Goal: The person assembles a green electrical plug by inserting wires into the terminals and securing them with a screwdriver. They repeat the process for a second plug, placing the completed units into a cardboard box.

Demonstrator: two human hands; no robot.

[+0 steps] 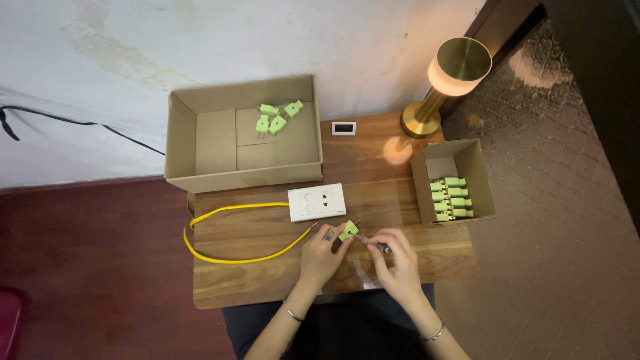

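Left hand (321,253), fingers pinching a green plug (347,231) above the worktop (267,280), just below the white socket plate (317,202); right hand (397,261), fingers closed on a small screwdriver (373,242) touching the plug.

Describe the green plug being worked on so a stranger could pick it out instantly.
Start at the wooden table and find the white socket plate near its middle. Just in front of it, the left hand pinches a light green plug, while the right hand holds a small tool against it. Every other green plug lies inside a cardboard box; this one alone is held.
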